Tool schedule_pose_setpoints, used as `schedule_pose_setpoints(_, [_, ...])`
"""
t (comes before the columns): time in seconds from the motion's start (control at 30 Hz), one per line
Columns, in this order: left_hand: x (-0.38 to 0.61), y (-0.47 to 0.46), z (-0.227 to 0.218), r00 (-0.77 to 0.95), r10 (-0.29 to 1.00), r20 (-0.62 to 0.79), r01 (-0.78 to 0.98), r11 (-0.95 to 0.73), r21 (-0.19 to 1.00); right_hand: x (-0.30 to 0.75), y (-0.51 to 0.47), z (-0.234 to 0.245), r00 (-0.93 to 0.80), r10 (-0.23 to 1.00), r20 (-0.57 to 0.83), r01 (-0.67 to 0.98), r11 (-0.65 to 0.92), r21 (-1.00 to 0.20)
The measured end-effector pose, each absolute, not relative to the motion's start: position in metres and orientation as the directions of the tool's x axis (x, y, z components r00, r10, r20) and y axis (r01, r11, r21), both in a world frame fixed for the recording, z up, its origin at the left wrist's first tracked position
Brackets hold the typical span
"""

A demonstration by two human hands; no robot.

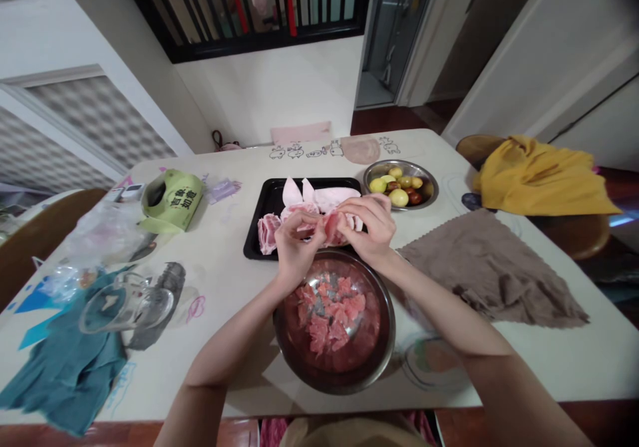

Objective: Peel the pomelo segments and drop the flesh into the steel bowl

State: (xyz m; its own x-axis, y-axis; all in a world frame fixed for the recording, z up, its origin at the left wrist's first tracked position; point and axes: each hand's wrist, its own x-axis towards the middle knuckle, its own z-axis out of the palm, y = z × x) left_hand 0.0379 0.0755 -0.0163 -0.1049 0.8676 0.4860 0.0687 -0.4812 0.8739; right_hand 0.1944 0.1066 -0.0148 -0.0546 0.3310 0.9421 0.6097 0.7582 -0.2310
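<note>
I'm seeing a round steel bowl point(429, 190) holding green and brown fruit point(394, 185); a taupe zigzag-edged cloth point(499, 267) is lying nearby. Mustard-yellow fabric point(542, 177) is draping a brown wooden chair point(582, 237). A pale-green visor point(174, 201) is sitting near a transparent jug point(130, 304).

On the left of the counter point(219, 340), a green cap-like item point(186, 213) bears two rows of dark Chinese characters: 吉 starts the upper, 如 the lower; the others are unclear. Blue writing-like marks point(121, 386) near the counter's front edge are unreadable.

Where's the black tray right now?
Head view: the black tray is slightly left of centre, just beyond the large metal bowl, left of the fruit bowl.
</note>
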Motion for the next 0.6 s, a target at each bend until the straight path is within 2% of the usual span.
schedule_pose_setpoints(0.1, [0.0367, 0.0790, -0.0181, -0.123, 0.838, 0.531, 0.097, -0.523, 0.847, 0.1940, 0.1063, -0.0124, -0.052, 0.378, 0.924, 0.611, 0.745, -0.270])
schedule_pose_setpoints(0.23, [0.0356, 0.0838, -0.0208, -0.157, 0.795, 0.586, 0.122, -0.573, 0.811, 0.1926, 0.1035, -0.0104, -0.114, 0.389, 0.914, 0.585, 0.770, -0.255])
schedule_pose_setpoints(0.4, [0.0363, 0.0831, -0.0211, -0.134, 0.800, 0.585, 0.129, -0.571, 0.811, 0.1944, 0.1007, -0.0096, -0.129, 0.413, 0.902, 0.614, 0.747, -0.254])
schedule_pose_setpoints(0.5, [0.0379, 0.0827, -0.0212, -0.091, 0.816, 0.571, 0.084, -0.565, 0.821, 0.1963, 0.1005, -0.0104, -0.169, 0.373, 0.912, 0.646, 0.741, -0.183])
schedule_pose_setpoints(0.6, [0.0386, 0.0849, -0.0231, -0.030, 0.842, 0.538, -0.036, -0.539, 0.842, 0.1975, 0.1012, -0.0112, -0.199, 0.315, 0.928, 0.664, 0.740, -0.109])
